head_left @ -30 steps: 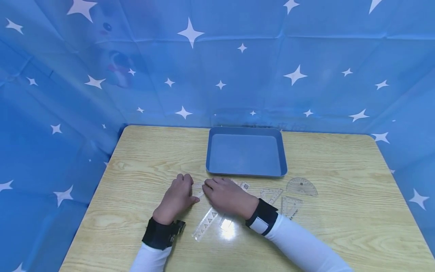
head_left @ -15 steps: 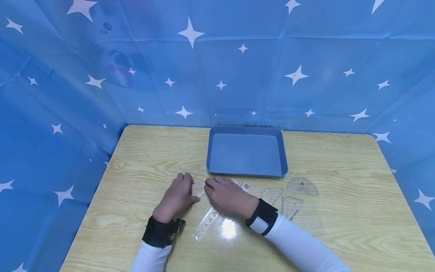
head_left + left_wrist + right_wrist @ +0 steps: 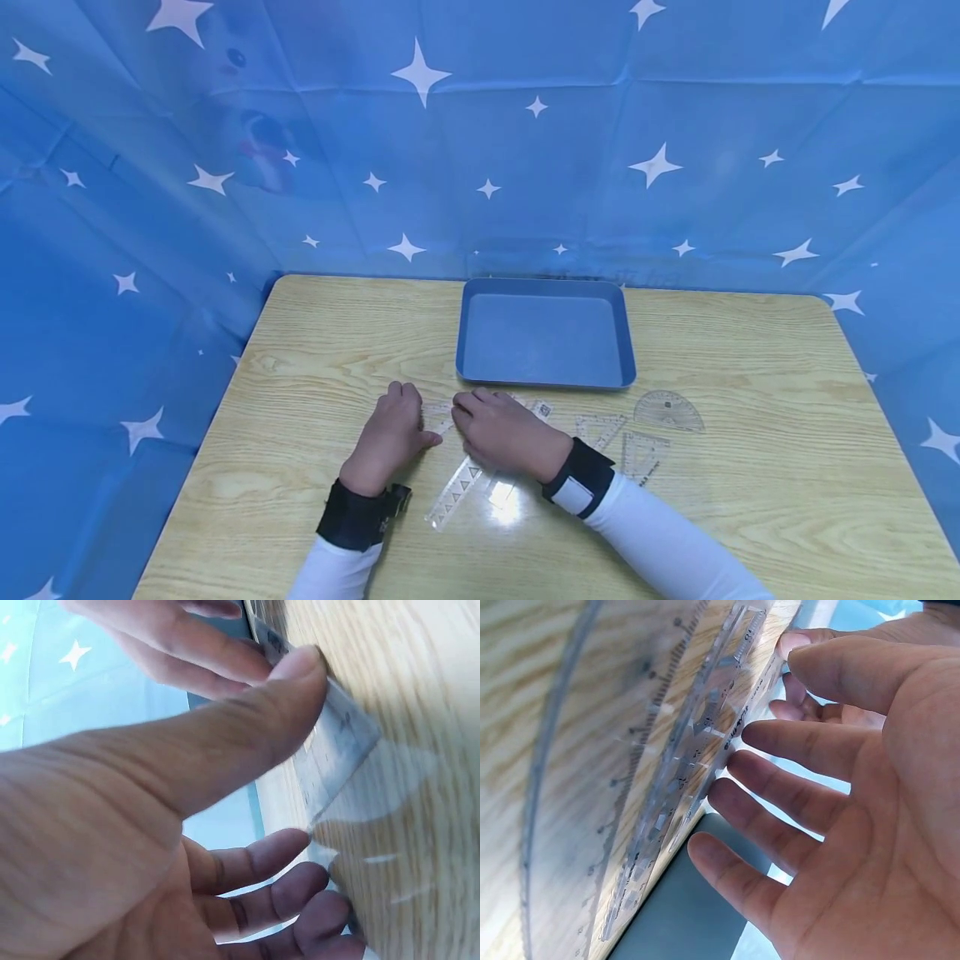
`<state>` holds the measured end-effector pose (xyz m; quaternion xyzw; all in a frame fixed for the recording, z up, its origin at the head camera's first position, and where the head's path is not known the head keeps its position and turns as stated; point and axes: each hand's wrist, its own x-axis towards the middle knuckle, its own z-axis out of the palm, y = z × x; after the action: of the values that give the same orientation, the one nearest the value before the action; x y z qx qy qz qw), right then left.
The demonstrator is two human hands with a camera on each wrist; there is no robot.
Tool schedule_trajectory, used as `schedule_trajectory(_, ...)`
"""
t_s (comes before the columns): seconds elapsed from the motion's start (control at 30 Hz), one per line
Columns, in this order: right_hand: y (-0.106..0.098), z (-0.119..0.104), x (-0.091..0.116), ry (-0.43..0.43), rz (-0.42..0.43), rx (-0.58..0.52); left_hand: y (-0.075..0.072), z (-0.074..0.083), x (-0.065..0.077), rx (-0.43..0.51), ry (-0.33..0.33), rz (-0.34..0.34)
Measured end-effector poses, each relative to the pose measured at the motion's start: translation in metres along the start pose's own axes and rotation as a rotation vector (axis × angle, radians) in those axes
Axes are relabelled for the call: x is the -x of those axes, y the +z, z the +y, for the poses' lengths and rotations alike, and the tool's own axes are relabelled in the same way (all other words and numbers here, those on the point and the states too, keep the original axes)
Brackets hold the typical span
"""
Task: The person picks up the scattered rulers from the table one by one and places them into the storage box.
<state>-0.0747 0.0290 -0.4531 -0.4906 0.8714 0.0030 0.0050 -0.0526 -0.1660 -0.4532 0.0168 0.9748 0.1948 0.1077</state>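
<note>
My left hand (image 3: pixel 386 442) bends around a small clear piece with markings, which looks like a set square (image 3: pixel 341 742). In the left wrist view its thumb lies on one edge and the index fingertip is at a lower corner. My right hand (image 3: pixel 506 437) reaches in from the right, palm down, fingers lightly bent and spread. Its fingertips are right at the edges of clear plastic pieces in the right wrist view. Under this hand a clear ruler (image 3: pixel 453 496) with triangle cutouts lies slanted, its middle hidden. Another clear strip (image 3: pixel 542 409) shows beyond the knuckles.
A blue tray (image 3: pixel 545 387) stands at the back of the wooden table (image 3: pixel 315 333). Right of the hands lie two clear set squares, one upper (image 3: pixel 598 429) and one lower (image 3: pixel 642 457), plus a clear protractor (image 3: pixel 669 411). A blue star-patterned cloth (image 3: pixel 480 142) hangs behind.
Hardly anything differs: the left hand's fingers have shifted slightly left. The right hand stays nearly in place, and the ruler, set squares, protractor and tray lie as before.
</note>
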Motion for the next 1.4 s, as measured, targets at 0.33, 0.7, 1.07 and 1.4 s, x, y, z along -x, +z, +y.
schedule_trajectory(0.33, 0.0022, 0.0016, -0.0013, 0.003, -0.02, -0.027, -0.002, 0.0002, 0.0006, 0.01, -0.028, -0.015)
schedule_trajectory(0.7, 0.001, 0.0025, -0.0019, -0.009, -0.014, -0.015, -0.001, 0.0044, 0.0004, -0.03, -0.114, -0.008)
schedule_trajectory(1.07, 0.0008, 0.0022, -0.0022, -0.003, -0.036, -0.035, 0.0001, 0.0039, -0.0008, 0.014, -0.143, -0.04)
schedule_trajectory(1.4, 0.0013, 0.0027, -0.0021, -0.002, -0.037, -0.051, -0.0029, 0.0067, -0.0018, -0.011, -0.161, -0.069)
